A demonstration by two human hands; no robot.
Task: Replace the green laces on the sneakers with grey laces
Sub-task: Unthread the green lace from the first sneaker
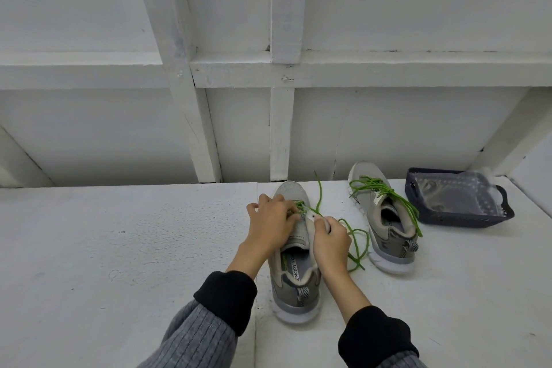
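Observation:
A grey sneaker (295,287) stands heel toward me on the white table. Its green lace (355,243) is mostly loosened and trails off to the right. My left hand (270,222) lies over the sneaker's tongue and pinches the green lace near the lower eyelets. My right hand (330,240) grips the sneaker's right eyelet flap. A second grey sneaker (385,224) stands further right, its green lace (385,191) still threaded and loosely tangled on top. No grey laces show plainly.
A dark blue plastic basket (504,215) holding a clear plastic bag (457,191) sits at the far right. White wooden wall framing (280,128) rises directly behind the white table (119,248).

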